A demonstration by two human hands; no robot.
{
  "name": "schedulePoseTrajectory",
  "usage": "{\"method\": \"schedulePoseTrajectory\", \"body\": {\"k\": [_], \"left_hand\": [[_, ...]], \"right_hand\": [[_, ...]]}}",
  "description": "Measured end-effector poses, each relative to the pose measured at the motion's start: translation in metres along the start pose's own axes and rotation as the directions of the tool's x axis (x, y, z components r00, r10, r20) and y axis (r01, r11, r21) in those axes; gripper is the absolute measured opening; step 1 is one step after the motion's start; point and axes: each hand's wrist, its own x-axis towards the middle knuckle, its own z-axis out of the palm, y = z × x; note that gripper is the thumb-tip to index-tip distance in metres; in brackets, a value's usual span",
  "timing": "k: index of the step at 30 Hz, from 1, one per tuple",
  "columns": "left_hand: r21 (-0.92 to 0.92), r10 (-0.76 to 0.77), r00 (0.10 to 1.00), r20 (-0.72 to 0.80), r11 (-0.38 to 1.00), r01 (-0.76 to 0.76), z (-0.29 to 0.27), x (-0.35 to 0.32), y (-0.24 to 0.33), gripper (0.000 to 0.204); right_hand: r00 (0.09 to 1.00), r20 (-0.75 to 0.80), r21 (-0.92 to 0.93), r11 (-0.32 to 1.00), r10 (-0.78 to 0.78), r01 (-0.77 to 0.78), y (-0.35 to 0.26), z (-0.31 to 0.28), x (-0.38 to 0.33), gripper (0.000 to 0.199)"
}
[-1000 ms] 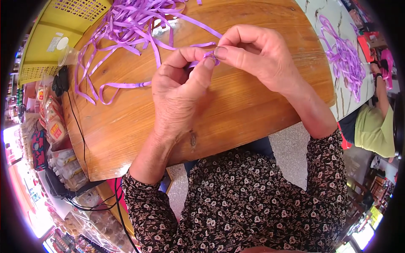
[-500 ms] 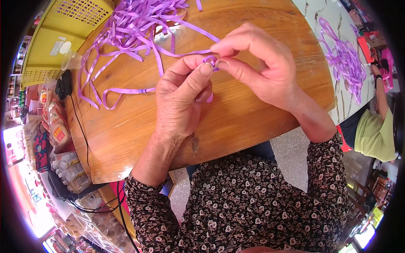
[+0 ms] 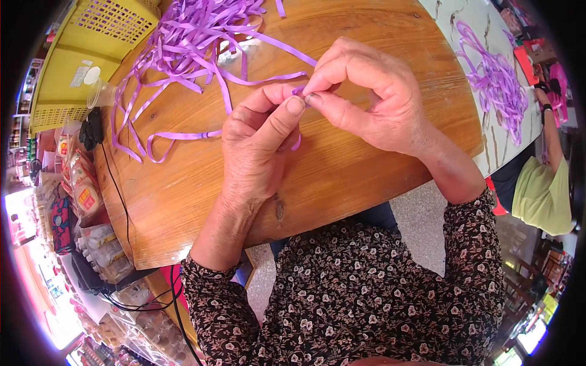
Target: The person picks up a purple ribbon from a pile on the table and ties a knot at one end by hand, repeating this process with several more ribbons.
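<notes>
Over the wooden table, my left hand (image 3: 253, 137) pinches a narrow purple ribbon (image 3: 298, 91) between thumb and forefinger. Its other fingers are curled in. My right hand (image 3: 383, 100) meets it from the right, with thumb and fingertip closed on the same bit of ribbon. The fingertips hide most of the held part, so its exact form cannot be made out. A short purple tail (image 3: 296, 144) hangs below my left fingers. Beyond my hands lies a tangled heap of purple ribbons (image 3: 189, 36), and one strand (image 3: 177, 136) trails out beside my left hand.
A yellow plastic basket (image 3: 68, 58) stands at the table's (image 3: 183, 201) far left, with a clear cup (image 3: 102, 96) beside it. Bagged goods (image 3: 85, 189) and a black cable (image 3: 116, 177) line the left edge. More purple ribbons (image 3: 497, 91) lie on a white marbled table, near another person (image 3: 546, 189).
The small ribbon loop that showed between my fingertips is now mostly covered. My right thumb and forefinger have drawn together and moved slightly left, against my left fingertips.
</notes>
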Motion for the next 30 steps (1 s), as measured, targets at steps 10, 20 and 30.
{"method": "schedulePoseTrajectory", "body": {"k": [10,20,30], "left_hand": [[0.064,0.093,0.994,-0.049,0.994,-0.090,0.002,-0.003,0.003,0.015],[0.115,0.116,0.988,-0.099,0.988,-0.105,0.003,-0.008,0.007,0.013],[0.244,0.150,0.988,-0.046,0.960,-0.134,0.007,-0.003,0.004,0.011]], "right_hand": [[0.889,0.083,0.375,0.812,0.451,-0.447,0.002,-0.007,-0.002,0.006],[0.999,0.036,-0.041,0.998,-0.037,0.038,0.003,-0.010,0.007,0.027],[0.942,0.094,-0.357,0.872,-0.323,0.335,0.013,-0.008,-0.001,0.029]]}}
